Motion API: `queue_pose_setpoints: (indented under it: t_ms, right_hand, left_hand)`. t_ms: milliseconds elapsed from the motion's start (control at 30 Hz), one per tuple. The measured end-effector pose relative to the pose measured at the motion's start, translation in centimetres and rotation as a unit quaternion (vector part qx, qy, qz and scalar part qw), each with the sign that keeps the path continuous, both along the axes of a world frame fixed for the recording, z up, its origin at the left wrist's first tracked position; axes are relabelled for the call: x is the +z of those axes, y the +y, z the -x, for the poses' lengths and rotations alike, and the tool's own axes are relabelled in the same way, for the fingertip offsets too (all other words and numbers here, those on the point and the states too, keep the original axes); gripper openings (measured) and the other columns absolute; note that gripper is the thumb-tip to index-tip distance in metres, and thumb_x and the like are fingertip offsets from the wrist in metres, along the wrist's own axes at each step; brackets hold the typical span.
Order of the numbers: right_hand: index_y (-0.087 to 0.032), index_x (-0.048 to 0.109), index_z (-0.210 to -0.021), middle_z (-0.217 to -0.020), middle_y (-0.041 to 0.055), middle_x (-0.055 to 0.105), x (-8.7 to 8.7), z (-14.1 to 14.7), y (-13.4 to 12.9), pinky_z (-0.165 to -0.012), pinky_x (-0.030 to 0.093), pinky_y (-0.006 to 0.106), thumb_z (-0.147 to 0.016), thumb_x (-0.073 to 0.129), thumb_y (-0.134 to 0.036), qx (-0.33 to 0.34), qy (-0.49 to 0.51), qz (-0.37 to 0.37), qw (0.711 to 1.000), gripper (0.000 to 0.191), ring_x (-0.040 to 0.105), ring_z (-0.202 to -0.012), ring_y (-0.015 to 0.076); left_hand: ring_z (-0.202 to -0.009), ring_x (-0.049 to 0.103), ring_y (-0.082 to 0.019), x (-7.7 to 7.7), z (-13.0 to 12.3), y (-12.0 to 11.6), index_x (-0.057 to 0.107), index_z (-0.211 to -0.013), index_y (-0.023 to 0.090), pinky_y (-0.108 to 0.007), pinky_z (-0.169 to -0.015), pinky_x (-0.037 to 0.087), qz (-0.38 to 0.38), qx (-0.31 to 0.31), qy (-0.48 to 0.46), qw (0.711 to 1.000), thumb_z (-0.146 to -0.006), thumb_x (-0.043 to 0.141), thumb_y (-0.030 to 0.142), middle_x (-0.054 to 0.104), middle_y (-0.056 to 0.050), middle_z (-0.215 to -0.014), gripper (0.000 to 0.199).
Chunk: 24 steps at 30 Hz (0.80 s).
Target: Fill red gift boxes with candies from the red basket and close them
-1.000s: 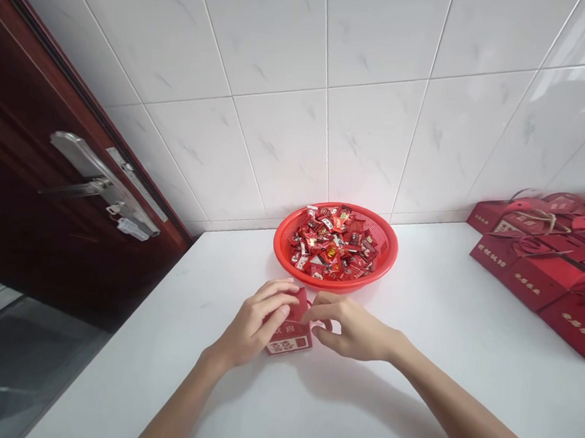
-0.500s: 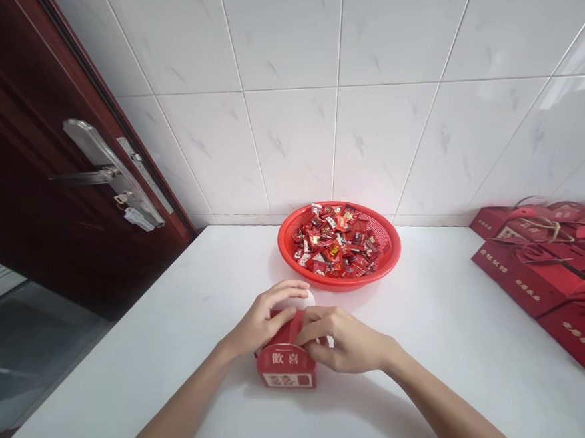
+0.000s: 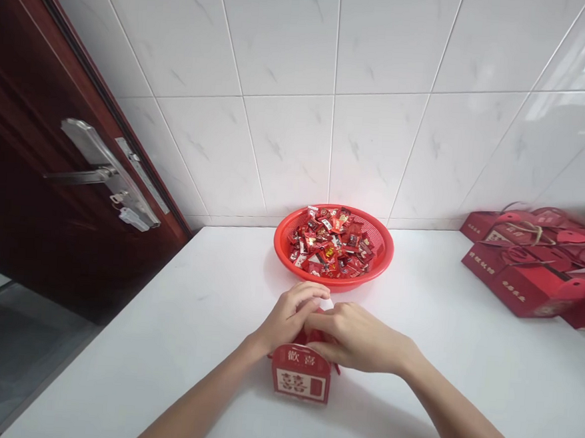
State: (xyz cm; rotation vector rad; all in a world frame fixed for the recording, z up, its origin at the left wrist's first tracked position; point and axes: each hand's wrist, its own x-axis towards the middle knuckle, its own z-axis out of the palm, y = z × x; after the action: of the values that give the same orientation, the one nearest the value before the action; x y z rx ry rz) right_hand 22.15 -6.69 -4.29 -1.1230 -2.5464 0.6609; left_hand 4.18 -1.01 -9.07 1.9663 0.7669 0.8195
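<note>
A small red gift box (image 3: 301,374) with white lettering and a pale label on its front stands on the white table. Over its top left side lies my left hand (image 3: 290,319), fingers bent and close together on the box's top. My right hand (image 3: 359,337) grips the top from the right, its fingers curled over the upper flaps. Both hands cover most of the box's top, and a white flap shows behind them. Just beyond is a red plastic basket (image 3: 281,241) full of red wrapped candies (image 3: 331,242).
Several red gift boxes (image 3: 528,285) with ribbons are grouped on the right of the white table (image 3: 163,343). A tiled wall (image 3: 298,139) runs along the back. At the left is a dark red door (image 3: 26,160) with a metal handle (image 3: 90,177).
The box and both hands have shifted slightly to the right in view. My left hand has come closer to my right over the box top. The boxes at the right look fewer in the front.
</note>
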Motion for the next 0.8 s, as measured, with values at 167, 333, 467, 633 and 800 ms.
queue_pose_setpoints:
  t_ms: [167, 333, 467, 633, 800]
  right_hand:
    - [-0.017, 0.066, -0.099, -0.066, -0.0032, 0.061, 2.1, -2.0, -0.7, -0.056, 0.032, 0.026, -0.101, 0.060, -0.038, 0.007, 0.004, 0.076, 0.997, 0.022, 0.047, -0.055, 0.0110]
    - [-0.017, 0.070, -0.092, -0.074, 0.0019, 0.070, 3.4, -3.6, -1.1, -0.057, 0.032, 0.026, -0.100, 0.060, -0.034, -0.054, -0.052, 0.078, 0.994, 0.021, 0.055, -0.060, 0.0129]
    - [-0.019, 0.072, -0.101, -0.082, 0.0019, 0.074, 3.7, -3.9, -1.3, -0.058, 0.034, 0.025, -0.097, 0.062, -0.027, -0.037, -0.047, 0.111, 0.992, 0.014, 0.059, -0.065, 0.0132]
    - [-0.018, 0.070, -0.090, -0.073, -0.0005, 0.070, 3.5, -3.9, -1.5, -0.055, 0.030, 0.026, -0.093, 0.062, -0.019, -0.053, -0.049, 0.093, 0.993, 0.009, 0.053, -0.058, 0.0110]
    - [-0.020, 0.067, -0.088, -0.070, -0.0033, 0.067, 3.7, -4.3, -1.7, -0.057, 0.034, 0.026, -0.094, 0.060, -0.017, -0.064, -0.018, 0.075, 0.995, 0.010, 0.051, -0.057, 0.0103]
  left_hand:
    - [-0.116, 0.063, -0.024, 0.2, 0.2, -0.9, 0.072, -0.108, 0.021, -0.043, -0.106, 0.049, -0.068, -0.011, 0.034, 0.997, -0.102, 0.049, 0.036, 0.068, -0.010, -0.123, 0.028]
    - [-0.122, 0.060, -0.029, 0.3, 0.3, -2.2, 0.071, -0.111, 0.023, -0.049, -0.109, 0.047, -0.094, 0.017, 0.100, 0.990, -0.095, 0.064, 0.042, 0.064, -0.011, -0.129, 0.026]
    - [-0.124, 0.058, -0.030, 0.3, -0.3, -3.0, 0.075, -0.104, 0.025, -0.051, -0.109, 0.046, -0.135, 0.021, 0.142, 0.980, -0.094, 0.068, 0.035, 0.063, -0.010, -0.131, 0.016]
    - [-0.125, 0.059, -0.031, 0.4, -0.8, -3.1, 0.074, -0.100, 0.023, -0.052, -0.108, 0.048, -0.164, 0.047, 0.152, 0.974, -0.095, 0.063, 0.026, 0.065, -0.010, -0.128, 0.012]
    - [-0.130, 0.057, -0.034, 0.5, -0.9, -2.6, 0.074, -0.107, 0.023, -0.057, -0.110, 0.047, -0.160, 0.072, 0.159, 0.972, -0.087, 0.065, 0.016, 0.061, -0.014, -0.135, 0.023]
